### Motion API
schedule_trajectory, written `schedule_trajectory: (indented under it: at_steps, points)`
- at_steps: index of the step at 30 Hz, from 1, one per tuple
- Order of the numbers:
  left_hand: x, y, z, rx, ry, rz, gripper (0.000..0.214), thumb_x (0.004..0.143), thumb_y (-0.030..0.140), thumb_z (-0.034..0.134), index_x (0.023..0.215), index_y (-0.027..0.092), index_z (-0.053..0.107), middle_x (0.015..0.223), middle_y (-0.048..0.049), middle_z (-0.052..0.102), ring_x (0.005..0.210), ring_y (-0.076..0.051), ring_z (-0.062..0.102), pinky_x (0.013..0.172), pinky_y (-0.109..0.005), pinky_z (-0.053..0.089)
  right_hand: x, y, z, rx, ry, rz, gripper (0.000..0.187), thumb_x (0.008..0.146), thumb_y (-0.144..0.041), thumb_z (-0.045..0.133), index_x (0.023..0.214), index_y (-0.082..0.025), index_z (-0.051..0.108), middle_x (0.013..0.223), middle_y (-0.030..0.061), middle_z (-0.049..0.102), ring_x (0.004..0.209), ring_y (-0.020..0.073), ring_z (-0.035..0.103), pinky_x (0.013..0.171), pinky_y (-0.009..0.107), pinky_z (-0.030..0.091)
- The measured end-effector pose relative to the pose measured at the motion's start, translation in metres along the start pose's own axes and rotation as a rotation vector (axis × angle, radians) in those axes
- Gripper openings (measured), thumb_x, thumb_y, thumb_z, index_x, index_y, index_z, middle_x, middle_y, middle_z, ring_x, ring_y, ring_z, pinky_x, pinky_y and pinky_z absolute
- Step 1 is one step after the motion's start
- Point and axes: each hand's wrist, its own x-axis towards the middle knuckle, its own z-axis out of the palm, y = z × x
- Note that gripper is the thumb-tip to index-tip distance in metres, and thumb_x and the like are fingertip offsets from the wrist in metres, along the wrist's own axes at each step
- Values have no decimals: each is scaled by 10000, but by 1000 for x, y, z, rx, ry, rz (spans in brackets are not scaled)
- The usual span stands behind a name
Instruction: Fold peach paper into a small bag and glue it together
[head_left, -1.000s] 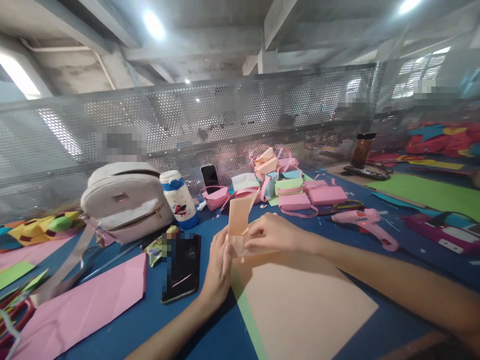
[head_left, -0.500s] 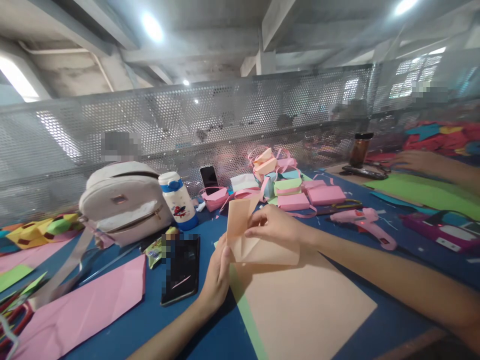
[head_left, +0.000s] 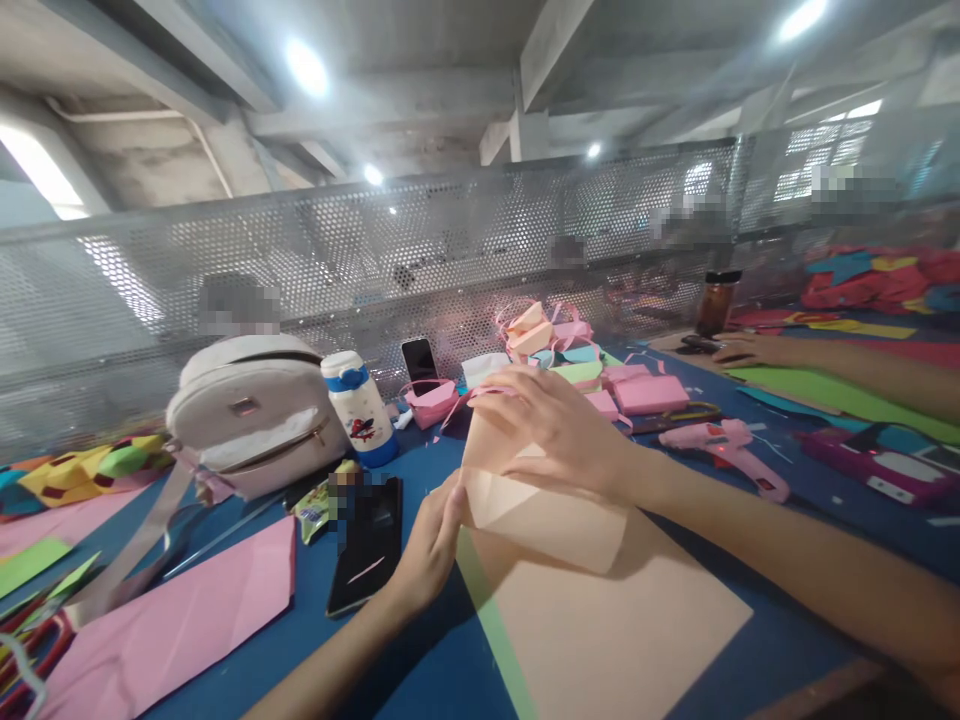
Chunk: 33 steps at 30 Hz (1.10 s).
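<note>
While a perforated metal panel closes off the back, a blue surface spreads in front of it, crowded with craft material. A pale backpack sits at the left, near the panel. Nearer the person, a large peach sheet lies flat, with a green strip showing along its left edge; a pink sheet lies well apart to the left. Beside the backpack stands a white bottle with a blue base. Above the peach sheet is the folded peach paper, one flap raised and the other slanting down to the right. The right hand bends over the raised flap, touching it; whether its grip is clamped there cannot be told. The left hand has its grip closed on the paper's left edge, thumb in front. A pink glue gun lies beyond the right forearm. Left of the left hand lies a black phone, with a small green packet just beside it.
</note>
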Motion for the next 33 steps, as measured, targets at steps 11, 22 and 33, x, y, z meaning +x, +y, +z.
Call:
schedule_trajectory:
  at_steps: [11, 22, 33]
  points:
    - [24, 66, -28, 363, -392, 249, 564, 1035, 440, 176, 923, 214, 680, 889, -69, 687, 936, -233, 630, 909, -343, 505, 9, -9, -40, 176, -229, -15, 67, 818, -240, 765, 827, -213, 705, 925, -7, 689, 942, 176, 609, 917, 340, 392]
    - [29, 69, -27, 271, -325, 144, 512, 1018, 489, 270, 1012, 193, 687, 1009, -83, 715, 976, -257, 647, 939, -415, 516, 16, -10, -40, 441, -338, 179, 66, 828, -186, 705, 763, -179, 701, 731, -29, 675, 693, 109, 593, 599, 229, 337]
    - [16, 104, -72, 172, 345, 271, 413, 1022, 364, 377, 1410, 268, 479, 1446, -50, 536, 1349, -250, 483, 1143, -479, 390, 4, 22, -20, 1329, -302, 837, 170, 813, -298, 687, 870, -160, 606, 830, 37, 639, 716, 137, 588, 649, 251, 451]
